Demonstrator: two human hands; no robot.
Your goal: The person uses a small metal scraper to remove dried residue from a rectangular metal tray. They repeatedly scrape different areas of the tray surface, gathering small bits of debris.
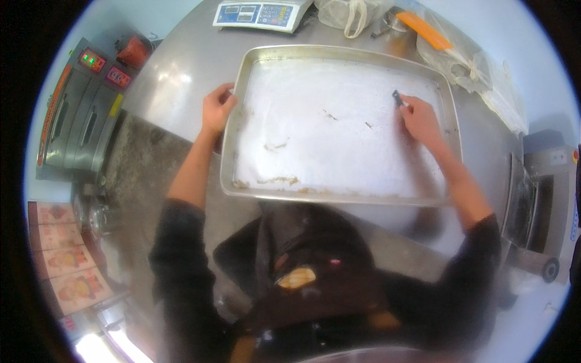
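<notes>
A large rectangular metal baking tray (313, 131) lies before me, its near edge reaching past the worktop towards my body. My left hand (219, 108) grips the tray's left rim, thumb and fingers pinched at its upper part. In my right hand (418, 117) is a small dark tool (397, 98), held over the right side of the tray floor; its exact kind is too blurred to tell. Brown residue (279, 180) clings along the near edge of the tray. Thin dark scraps (330, 115) lie near its middle.
A digital scale (261, 16) stands at the back of the steel worktop (168, 86). Plastic bags (472, 72) and an orange-handled tool (424, 31) lie at the back right. A deck oven (75, 118) is on the left, above stacked printed boxes (68, 258). A steel machine (540, 204) stands right.
</notes>
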